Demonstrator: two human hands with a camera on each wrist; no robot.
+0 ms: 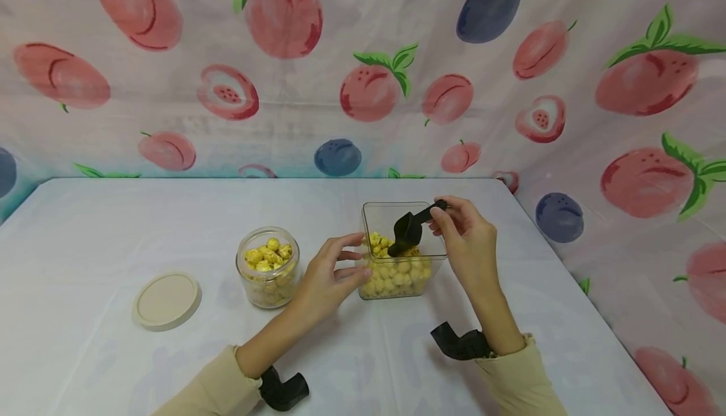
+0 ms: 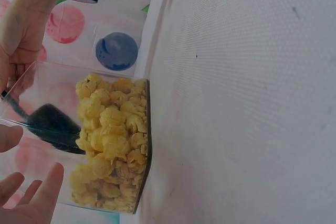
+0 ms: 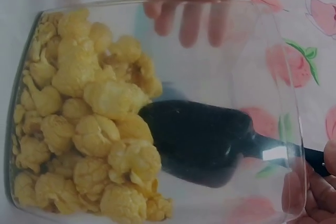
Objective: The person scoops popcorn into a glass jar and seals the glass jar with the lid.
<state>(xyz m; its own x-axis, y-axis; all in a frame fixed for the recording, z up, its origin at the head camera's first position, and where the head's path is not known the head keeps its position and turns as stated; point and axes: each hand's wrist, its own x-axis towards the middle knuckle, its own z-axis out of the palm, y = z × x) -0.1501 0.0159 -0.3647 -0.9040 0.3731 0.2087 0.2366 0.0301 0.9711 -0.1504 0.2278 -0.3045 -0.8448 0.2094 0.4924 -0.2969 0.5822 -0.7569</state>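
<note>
Right hand pinches the black plastic scoop, digging into yellow popcorn inside the clear square tub; left hand, fingers relaxed, steadies its nine-o'clock wall.

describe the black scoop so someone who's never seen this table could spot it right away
On the white table, look right of centre for the clear square container half full of yellow popcorn, steadied by the left hand. The black scoop dips into it, handle pinched by the right hand. It is the only dark item; the round glass jar and beige lid to the left are pale.
</note>
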